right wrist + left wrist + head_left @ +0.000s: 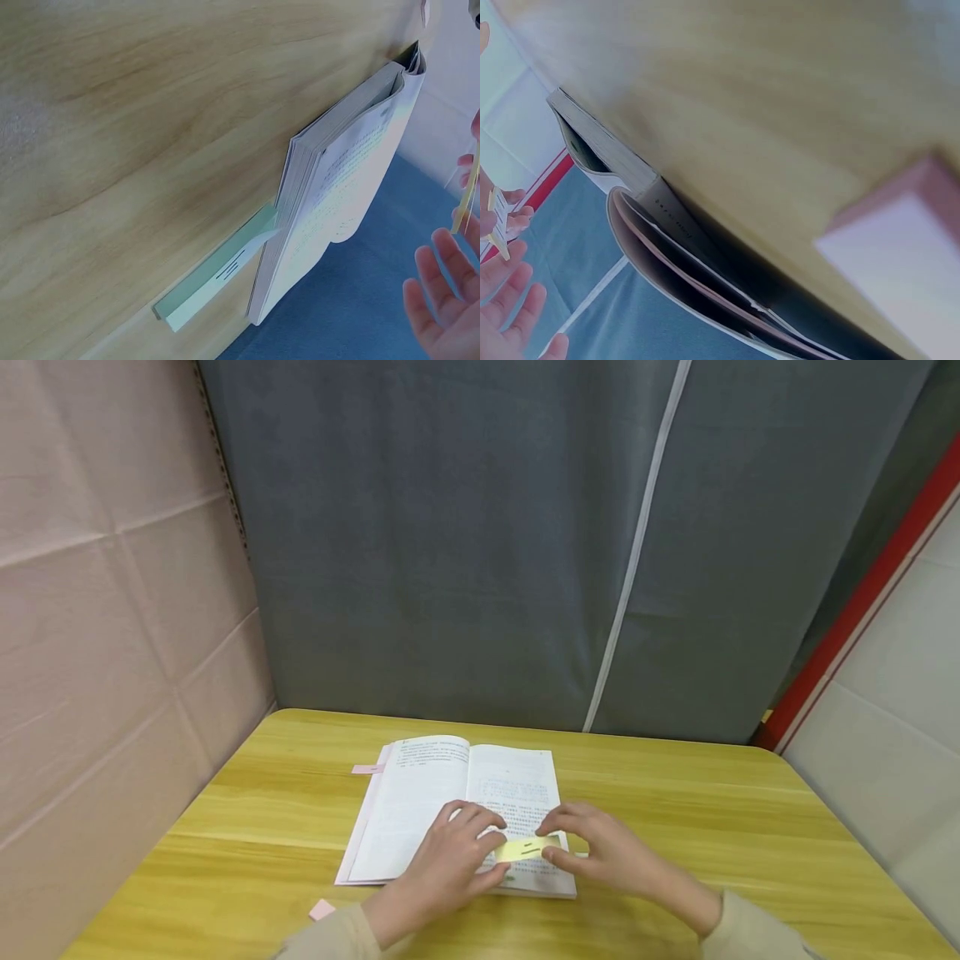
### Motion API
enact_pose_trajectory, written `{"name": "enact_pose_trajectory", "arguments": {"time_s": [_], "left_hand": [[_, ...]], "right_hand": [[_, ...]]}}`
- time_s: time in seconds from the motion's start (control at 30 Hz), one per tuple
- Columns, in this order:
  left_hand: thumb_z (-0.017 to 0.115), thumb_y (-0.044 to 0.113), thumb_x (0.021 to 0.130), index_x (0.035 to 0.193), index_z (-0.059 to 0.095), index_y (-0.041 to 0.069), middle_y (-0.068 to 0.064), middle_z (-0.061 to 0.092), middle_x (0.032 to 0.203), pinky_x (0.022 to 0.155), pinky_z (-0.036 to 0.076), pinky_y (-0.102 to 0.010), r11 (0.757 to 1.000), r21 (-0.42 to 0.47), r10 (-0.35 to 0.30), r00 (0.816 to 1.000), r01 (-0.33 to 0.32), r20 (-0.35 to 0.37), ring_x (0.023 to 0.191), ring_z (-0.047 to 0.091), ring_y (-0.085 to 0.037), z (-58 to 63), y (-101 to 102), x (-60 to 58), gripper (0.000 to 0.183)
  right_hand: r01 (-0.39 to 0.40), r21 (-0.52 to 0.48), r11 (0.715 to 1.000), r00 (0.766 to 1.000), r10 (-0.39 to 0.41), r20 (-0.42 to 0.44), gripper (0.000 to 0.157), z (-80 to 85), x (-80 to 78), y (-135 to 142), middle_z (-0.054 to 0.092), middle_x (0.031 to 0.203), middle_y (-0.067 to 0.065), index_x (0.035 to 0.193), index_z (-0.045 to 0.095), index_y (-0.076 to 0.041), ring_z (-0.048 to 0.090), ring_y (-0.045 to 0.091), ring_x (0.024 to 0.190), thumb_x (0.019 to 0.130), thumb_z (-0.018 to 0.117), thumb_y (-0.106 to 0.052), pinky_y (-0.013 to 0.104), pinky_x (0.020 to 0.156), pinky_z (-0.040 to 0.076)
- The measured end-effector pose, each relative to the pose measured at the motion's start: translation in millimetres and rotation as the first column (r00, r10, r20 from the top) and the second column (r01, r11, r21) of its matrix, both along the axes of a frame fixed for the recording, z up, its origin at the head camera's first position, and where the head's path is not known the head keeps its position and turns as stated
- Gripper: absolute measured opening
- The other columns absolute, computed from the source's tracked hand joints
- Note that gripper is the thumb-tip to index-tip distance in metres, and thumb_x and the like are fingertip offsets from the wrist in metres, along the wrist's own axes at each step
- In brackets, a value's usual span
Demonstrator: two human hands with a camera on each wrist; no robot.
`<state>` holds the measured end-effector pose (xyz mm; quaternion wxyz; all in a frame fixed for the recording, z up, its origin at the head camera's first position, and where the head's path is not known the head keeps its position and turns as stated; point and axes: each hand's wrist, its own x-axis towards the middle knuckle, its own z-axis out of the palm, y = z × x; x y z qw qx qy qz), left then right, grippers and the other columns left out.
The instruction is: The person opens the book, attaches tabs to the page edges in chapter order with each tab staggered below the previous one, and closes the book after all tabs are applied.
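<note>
Fingers, left hand (450, 860): thumb and forefinger pinch the left end of a narrow, pale yellow paper strip with dark printed marks (519, 850); the other fingers are bent and spread, holding nothing.
Fingers, right hand (600, 847): thumb and forefinger pinch the right end of the same strip; the remaining fingers extend loosely apart in the right wrist view.
Yellow strip: spans the gap between the two pinches, nearly level, above the lower part of the right-hand page; both wrist views show it clear of the paper.
Book: open white-paged paperback with dark print (408, 827), flat below both hands.
Book's left edge: slim pink paper tab (366, 769) projects outward.
Book's right edge: pale green paper strip with dark lines (217, 274), touching it; cannot tell whether tucked in.
Pink block: small, pale pink, square-edged (322, 909), on the bench near the left sleeve (337, 933), apart from the book.
Bench: yellow wood-grain top (720, 827).
Backdrop: dark grey cloth with white stripe (450, 543).
</note>
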<state>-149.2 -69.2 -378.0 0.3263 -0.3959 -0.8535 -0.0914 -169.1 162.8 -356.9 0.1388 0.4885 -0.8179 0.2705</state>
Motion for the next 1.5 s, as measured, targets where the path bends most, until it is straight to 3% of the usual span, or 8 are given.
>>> {"name": "enact_pose_trajectory", "arguments": {"time_s": [0.3,0.9,1.1,1.33,1.5], "left_hand": [[0.065,0.03,0.069,0.077,0.062,0.018,0.006,0.054,0.095,0.085,0.034,-0.037,0.998,0.051,-0.047,0.999,0.046,0.019,0.089,0.049,-0.011,-1.0,-4,0.9,0.015],[0.067,0.033,0.067,0.075,0.061,0.019,0.006,0.054,0.095,0.087,0.033,-0.042,0.997,0.052,-0.065,0.997,0.063,0.033,0.091,0.048,-0.011,-3.0,-3,1.9,0.017],[0.068,0.036,0.064,0.07,0.061,0.019,0.007,0.054,0.095,0.088,0.031,-0.044,0.997,0.05,-0.066,0.998,0.065,0.016,0.091,0.047,-0.011,-3.6,-4,1.5,0.019],[0.067,0.037,0.064,0.067,0.06,0.019,0.007,0.054,0.095,0.089,0.03,-0.045,0.998,0.036,-0.056,0.998,0.055,0.021,0.091,0.048,-0.011,-5.0,-5,1.7,0.019],[0.067,0.037,0.065,0.067,0.062,0.019,0.007,0.054,0.096,0.089,0.03,-0.046,0.999,0.018,-0.041,0.999,0.041,0.024,0.092,0.048,-0.011,-5.2,-8,3.4,0.019]], "right_hand": [[0.04,-0.006,0.999,0.992,-0.04,-0.119,0.008,1.5,3.4,-1,0.056,0.092,-0.009,0.089,0.062,-0.017,0.053,0.008,0.086,0.082,0.062,-0.021,0.026,0.069,0.046],[0.016,-0.113,0.993,0.978,-0.04,-0.207,0.012,1.0,9.3,-7,0.055,0.089,-0.011,0.072,0.058,-0.022,0.051,0.006,0.079,0.075,0.069,-0.018,0.016,0.064,0.042],[-0.028,-0.121,0.992,0.971,-0.001,-0.239,0.009,0.0,10.6,-7,0.056,0.089,-0.006,0.073,0.059,-0.02,0.052,0.007,0.079,0.078,0.067,-0.02,0.016,0.064,0.042],[-0.153,-0.17,0.974,0.94,0.091,-0.329,0.008,-2.9,7.0,-6,0.054,0.091,-0.005,0.074,0.059,-0.017,0.052,0.012,0.081,0.078,0.066,-0.017,0.018,0.068,0.043],[-0.167,-0.194,0.967,0.943,0.099,-0.319,0.008,-2.8,4.0,-2,0.054,0.092,-0.003,0.075,0.058,-0.016,0.052,0.014,0.081,0.081,0.063,-0.017,0.019,0.07,0.043]]}}
